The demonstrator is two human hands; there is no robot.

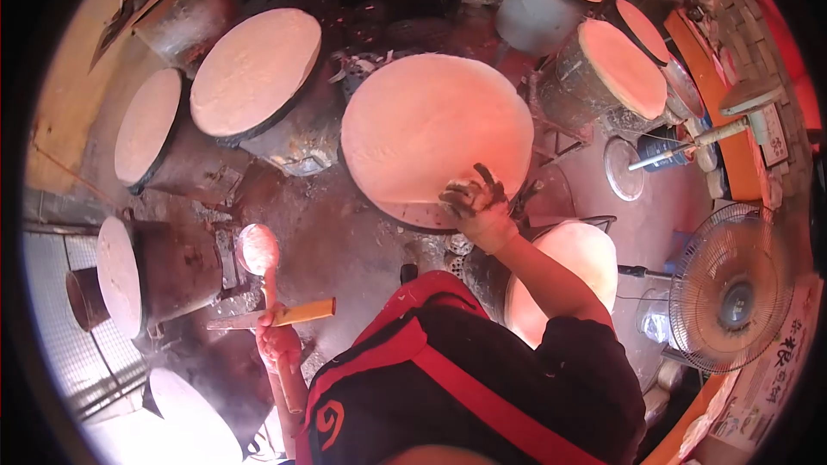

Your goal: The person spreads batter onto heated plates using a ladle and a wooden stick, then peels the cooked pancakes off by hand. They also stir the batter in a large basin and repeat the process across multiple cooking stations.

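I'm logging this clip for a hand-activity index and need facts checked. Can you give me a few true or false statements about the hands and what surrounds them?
1. The right hand rests on the edge of the big round sheet. True.
2. The left hand is empty. False: it grips a ladle and a flat stick.
3. A fan stands on the right. True.
4. Only one drum carries a sheet. False: several do.

The picture is round like a fish eye, with black corners, and things bend at the edge. A warm red glow lies over the middle and right. The near left is washed out, bright white and hazy. The far middle is dark. Small things look blurry.
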